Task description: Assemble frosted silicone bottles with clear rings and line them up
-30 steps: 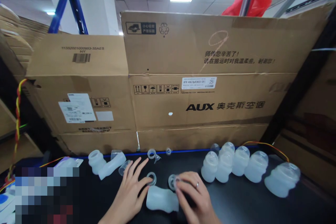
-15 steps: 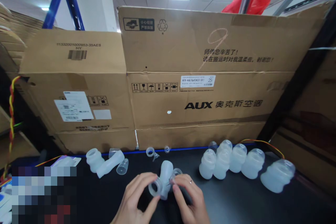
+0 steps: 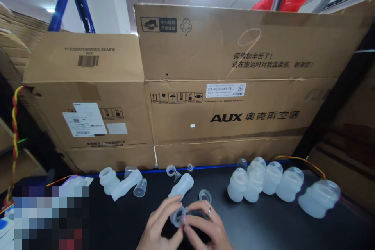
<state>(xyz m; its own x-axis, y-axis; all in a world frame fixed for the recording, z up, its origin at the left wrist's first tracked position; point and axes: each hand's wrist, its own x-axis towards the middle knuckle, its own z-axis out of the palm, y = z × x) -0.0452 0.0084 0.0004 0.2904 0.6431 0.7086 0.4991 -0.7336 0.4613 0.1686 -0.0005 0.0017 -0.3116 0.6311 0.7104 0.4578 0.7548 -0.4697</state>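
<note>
My left hand (image 3: 162, 220) pinches a translucent plastic ring (image 3: 175, 218), like a bottle collar, between thumb and fingers. My right hand (image 3: 206, 224) is closed on a small clear plastic piece (image 3: 185, 216), held against the ring's right side; its exact kind is hard to make out. Just beyond the hands, a frosted bottle (image 3: 183, 185) lies on its side. To its right, a second clear ring (image 3: 205, 196) rests on the black table (image 3: 117, 226). Farther back are another ring (image 3: 171, 170), a small funnel-shaped piece (image 3: 177, 175) and a small round part (image 3: 190, 168).
Several capped frosted bottles (image 3: 274, 177) stand at right. At left are a wavy bottle (image 3: 108, 179), a lying bottle (image 3: 127, 185) and a clear cup-shaped cap (image 3: 140, 188). A cardboard wall (image 3: 175, 136) closes off the back. A yellow-red wire (image 3: 310, 162) runs at back right.
My right hand has left the second ring on the table and brought a small clear piece to the ring in my left hand. The lying bottle has tilted and shifted farther from me.
</note>
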